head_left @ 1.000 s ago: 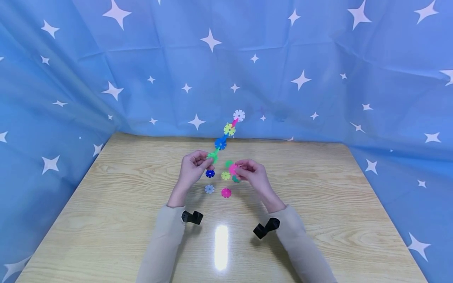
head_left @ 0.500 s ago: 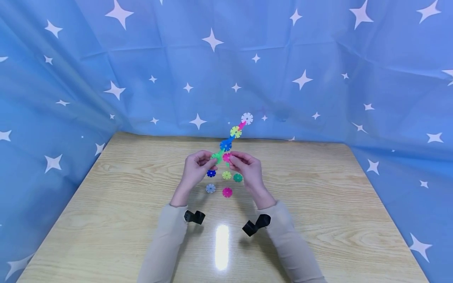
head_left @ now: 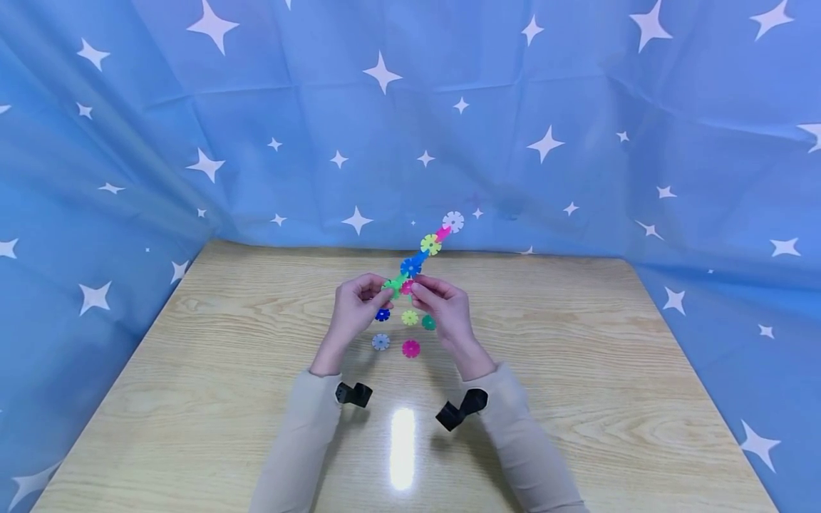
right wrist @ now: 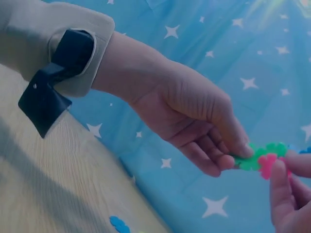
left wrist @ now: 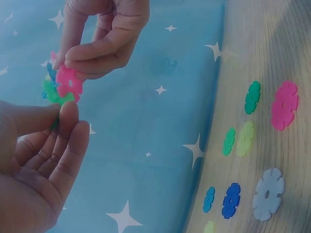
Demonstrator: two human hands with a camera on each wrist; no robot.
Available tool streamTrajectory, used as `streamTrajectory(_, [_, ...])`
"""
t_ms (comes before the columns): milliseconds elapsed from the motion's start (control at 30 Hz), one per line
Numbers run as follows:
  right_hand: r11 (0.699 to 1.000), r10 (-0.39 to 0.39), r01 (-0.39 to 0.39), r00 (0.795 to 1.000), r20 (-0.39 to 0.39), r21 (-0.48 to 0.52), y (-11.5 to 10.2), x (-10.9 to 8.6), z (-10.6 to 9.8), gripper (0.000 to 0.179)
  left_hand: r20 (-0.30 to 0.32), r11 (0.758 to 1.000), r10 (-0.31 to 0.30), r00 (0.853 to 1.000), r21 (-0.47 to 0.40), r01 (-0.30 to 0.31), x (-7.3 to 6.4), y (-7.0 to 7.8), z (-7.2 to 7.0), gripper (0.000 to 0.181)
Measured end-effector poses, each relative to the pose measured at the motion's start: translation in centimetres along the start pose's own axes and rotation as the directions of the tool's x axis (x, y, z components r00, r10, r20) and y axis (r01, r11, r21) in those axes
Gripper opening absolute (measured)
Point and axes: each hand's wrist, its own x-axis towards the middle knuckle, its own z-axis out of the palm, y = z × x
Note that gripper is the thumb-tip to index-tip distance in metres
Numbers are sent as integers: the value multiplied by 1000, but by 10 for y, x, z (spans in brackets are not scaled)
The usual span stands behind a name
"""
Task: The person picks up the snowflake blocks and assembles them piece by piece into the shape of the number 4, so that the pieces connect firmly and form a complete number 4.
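A chain of interlocking notched plastic discs, or snowflake discs, slants up to the right in the head view. Its near end is a green disc point(head_left: 390, 288), pinched between thumb and fingers of my left hand point(head_left: 350, 308). Beyond it come a blue disc point(head_left: 410, 268), a yellow disc point(head_left: 430, 245) and a white disc point(head_left: 452, 221) at the far tip, with edge-on discs between. My right hand point(head_left: 445, 308) pinches a pink disc point(left wrist: 69, 83) right against the chain's green end. In the right wrist view the pink disc overlaps the green, and fingertips hide part of both.
Loose discs lie on the wooden table point(head_left: 564, 342) below the hands: dark blue point(left wrist: 231, 200), grey point(left wrist: 268, 194), yellow point(left wrist: 246, 139), pink point(left wrist: 285, 105), teal green point(left wrist: 252, 97) and others. A blue star-patterned cloth point(head_left: 288, 185) hangs behind and at the sides.
My right hand has moved left and up, bringing the pink disc from apart to against the chain's green end. My left hand shifted slightly right, and the chain's far tip swung right and lower.
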Motion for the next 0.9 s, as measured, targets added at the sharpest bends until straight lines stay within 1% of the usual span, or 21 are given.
streamTrajectory(133, [999, -1, 0, 1000, 21, 44, 5, -1, 1, 12, -9, 1000, 5, 1000, -2, -5, 0, -2, 1, 10])
streamTrajectory(233, [992, -19, 15, 999, 28, 121, 10, -2, 4, 16, -18, 1000, 0, 1000, -12, 0, 0, -2, 2, 11])
streamTrajectory(300, [982, -36, 31, 999, 23, 189, 14, -2, 7, 19, -32, 1000, -4, 999, -16, 3, -1, -1, 3, 11])
streamTrajectory(400, [955, -41, 40, 999, -1, 293, 21, -3, 11, 22, -64, 1000, -13, 998, -13, 12, -1, -1, 5, 10])
streamTrajectory(500, [934, -37, 44, 999, -26, 354, 25, -3, 14, 22, -96, 1000, -18, 995, -7, 17, 0, -2, 7, 9])
streamTrajectory(600, [926, -50, 61, 998, -41, 373, 28, -3, 16, 22, -113, 1000, -22, 993, -17, 20, 4, -14, 8, 9])
streamTrajectory(733, [924, -67, 78, 997, -43, 374, 29, -3, 16, 24, -125, 999, -41, 991, -35, 37, 8, -30, 8, 9])
streamTrajectory(900, [925, -48, 58, 998, -36, 376, 31, -4, 16, 28, -126, 998, -66, 990, -30, 62, 7, -37, 7, 8])
